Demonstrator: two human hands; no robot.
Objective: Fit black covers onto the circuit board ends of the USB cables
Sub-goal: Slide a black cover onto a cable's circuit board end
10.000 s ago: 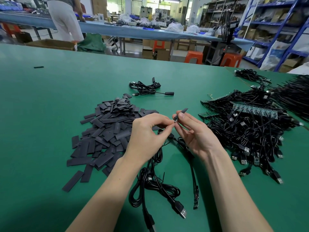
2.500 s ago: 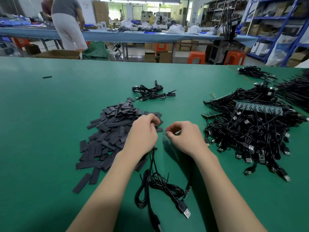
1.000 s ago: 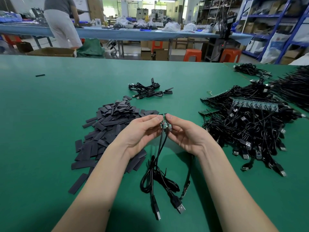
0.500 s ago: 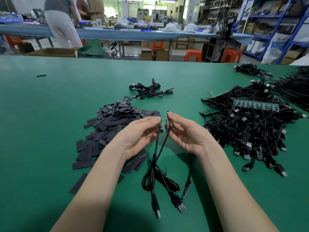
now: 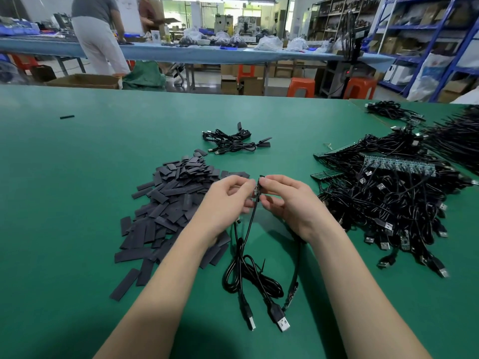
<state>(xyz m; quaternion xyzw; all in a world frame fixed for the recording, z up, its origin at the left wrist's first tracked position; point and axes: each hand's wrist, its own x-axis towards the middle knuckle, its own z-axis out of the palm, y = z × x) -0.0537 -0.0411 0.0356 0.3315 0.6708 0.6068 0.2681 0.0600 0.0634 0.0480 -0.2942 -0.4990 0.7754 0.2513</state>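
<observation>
— While we hold the little board end [image 5: 259, 183] up between both sets of fingertips, where's the cable [image 5: 248, 229] going?
— It hangs straight down from our fingers to the loose coil [image 5: 248, 278] on the green table [image 5: 77, 203], so the weight stays off the board, we think.
— And our grip?
— Our right hand [image 5: 290, 200] pinches the board at thumb and forefinger; our left hand [image 5: 228, 200] has its fingers curled narrow right beside it, touching or nearly so, and we cannot tell what it holds.
— The covers?
— The pile of black covers [image 5: 176, 200] sits just left of our left fingers, within easy reach. The uncovered cables [image 5: 388, 203] wait right of our right fingers.
</observation>
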